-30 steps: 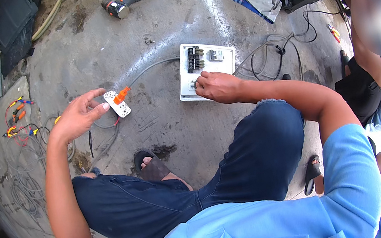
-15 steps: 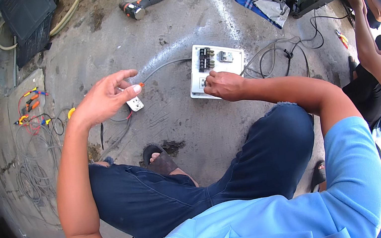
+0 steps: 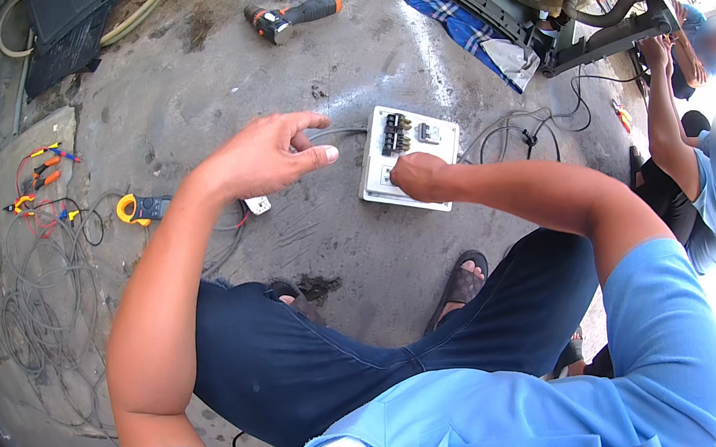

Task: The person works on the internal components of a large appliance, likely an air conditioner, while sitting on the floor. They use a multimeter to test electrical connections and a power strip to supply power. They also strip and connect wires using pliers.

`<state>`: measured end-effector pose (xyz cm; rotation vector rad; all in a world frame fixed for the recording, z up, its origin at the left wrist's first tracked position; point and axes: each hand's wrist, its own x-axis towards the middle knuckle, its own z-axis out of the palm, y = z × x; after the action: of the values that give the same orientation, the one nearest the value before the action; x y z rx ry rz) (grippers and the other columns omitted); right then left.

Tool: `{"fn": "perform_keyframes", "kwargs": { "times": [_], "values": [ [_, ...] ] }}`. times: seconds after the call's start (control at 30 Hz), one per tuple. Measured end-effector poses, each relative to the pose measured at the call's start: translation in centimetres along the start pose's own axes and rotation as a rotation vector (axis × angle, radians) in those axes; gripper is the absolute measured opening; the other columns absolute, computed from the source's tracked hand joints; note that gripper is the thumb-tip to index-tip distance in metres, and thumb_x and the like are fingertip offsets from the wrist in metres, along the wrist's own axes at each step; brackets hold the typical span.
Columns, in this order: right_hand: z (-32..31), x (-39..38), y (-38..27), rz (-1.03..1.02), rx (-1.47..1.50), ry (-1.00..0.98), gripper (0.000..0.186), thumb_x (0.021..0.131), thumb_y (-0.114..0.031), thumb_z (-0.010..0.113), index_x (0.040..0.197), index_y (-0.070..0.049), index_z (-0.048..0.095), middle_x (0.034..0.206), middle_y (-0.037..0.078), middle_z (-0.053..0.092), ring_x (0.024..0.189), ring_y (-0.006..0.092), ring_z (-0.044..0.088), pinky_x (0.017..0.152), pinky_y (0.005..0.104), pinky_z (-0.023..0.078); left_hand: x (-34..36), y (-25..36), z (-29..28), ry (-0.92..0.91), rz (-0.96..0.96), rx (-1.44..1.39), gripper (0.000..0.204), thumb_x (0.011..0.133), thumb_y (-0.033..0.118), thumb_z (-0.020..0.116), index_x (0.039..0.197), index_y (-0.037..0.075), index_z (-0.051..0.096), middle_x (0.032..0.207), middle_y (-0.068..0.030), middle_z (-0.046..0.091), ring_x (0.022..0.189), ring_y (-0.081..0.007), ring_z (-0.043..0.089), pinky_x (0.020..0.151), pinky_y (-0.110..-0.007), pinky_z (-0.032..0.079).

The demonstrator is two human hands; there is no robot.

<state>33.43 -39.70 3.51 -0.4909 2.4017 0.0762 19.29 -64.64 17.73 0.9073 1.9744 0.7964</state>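
Lying on the floor (image 3: 323, 239) before you, the white panel (image 3: 440, 150) has your curled right hand (image 3: 420, 178) over it; whether that grips anything, I cannot tell. Your left hand (image 3: 276, 155) looks empty, thumb apart, near the grey cable (image 3: 343, 131). If live, slipping onto the black terminal block (image 3: 394, 134) could shock you; snagging the cable could drag the panel.

Meter (image 3: 149, 208) left of board (image 3: 440, 147), tool (image 3: 295, 16) (beyond)

The bare right hand (image 3: 419, 177), fingers curled, is at the near part of the white rectangular plastic electrical panel (image 3: 376, 175), while the bare left hand (image 3: 275, 154) hangs left of it, thumb and fingers parted.
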Motion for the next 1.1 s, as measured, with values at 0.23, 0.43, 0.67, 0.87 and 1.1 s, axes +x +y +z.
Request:
{"fn": "perform_keyframes", "kwargs": {
  "times": [0.23, 0.43, 0.67, 0.87, 1.1],
  "values": [
    [1.6, -0.2, 0.2, 0.065, 0.135, 0.058, 0.014, 0.08, -0.007, 0.06, 0.084, -0.001, 0.073, 0.088, 0.017, 0.072, 0.085, 0.0315, 0.072, 0.071, 0.0396, 0.058, 4.6, -1.8, 0.6, 0.022, -0.011, -0.048, 0.063, 0.091, 0.042, 0.067, 0.136, 0.001, 0.052, 0.101, -0.0177, 0.07, 0.088, -0.022, 0.067, 0.08, -0.035, 0.052],
    [2.6, -0.1, 11.7, 0.756, 0.724, 0.528, 0.052, 0.085, -0.042, 0.062, 0.09, 0.009, 0.069, 0.106, 0.034, 0.064, 0.102, 0.0449, 0.063, 0.089, 0.0464, 0.05, 8.0, -6.5, 2.3, -0.24, -0.079, 0.42, 0.056, 0.09, 0.037, 0.067, 0.129, -0.003, 0.058, 0.105, -0.0188, 0.071, 0.09, -0.0255, 0.068, 0.083, -0.036, 0.053],
    [2.3, -2.0, 13.1, 0.836, 1.109, 0.008, 0.081, 0.076, -0.067, 0.069, 0.11, 0.007, 0.068, 0.122, 0.025, 0.064, 0.114, 0.0358, 0.062, 0.093, 0.0417, 0.052, 8.8, -2.9, 2.7, -0.214, -0.321, 0.123, 0.057, 0.091, 0.033, 0.066, 0.132, -0.005, 0.055, 0.107, -0.0211, 0.07, 0.09, -0.0236, 0.069, 0.08, -0.035, 0.054],
    [4.7, -0.5, 12.3, 0.873, 0.996, 0.242, 0.088, 0.064, -0.067, 0.08, 0.116, 0.002, 0.066, 0.121, 0.019, 0.066, 0.114, 0.0322, 0.063, 0.094, 0.0398, 0.053, 7.8, -2.8, 1.9, -0.131, -0.339, 0.128, 0.059, 0.093, 0.033, 0.065, 0.138, -0.003, 0.05, 0.112, -0.0205, 0.068, 0.085, -0.0205, 0.068, 0.078, -0.034, 0.054],
    [4.2, -1.1, 11.1, 0.882, 1.078, 0.307, 0.075, 0.065, -0.059, 0.082, 0.114, -0.003, 0.068, 0.121, 0.017, 0.066, 0.114, 0.0306, 0.063, 0.094, 0.0386, 0.053, 7.0, -0.9, 1.3, -0.077, -0.372, 0.096, 0.062, 0.093, 0.036, 0.065, 0.139, -0.002, 0.049, 0.113, -0.0181, 0.067, 0.09, -0.0194, 0.067, 0.078, -0.032, 0.053]
  ]
}}
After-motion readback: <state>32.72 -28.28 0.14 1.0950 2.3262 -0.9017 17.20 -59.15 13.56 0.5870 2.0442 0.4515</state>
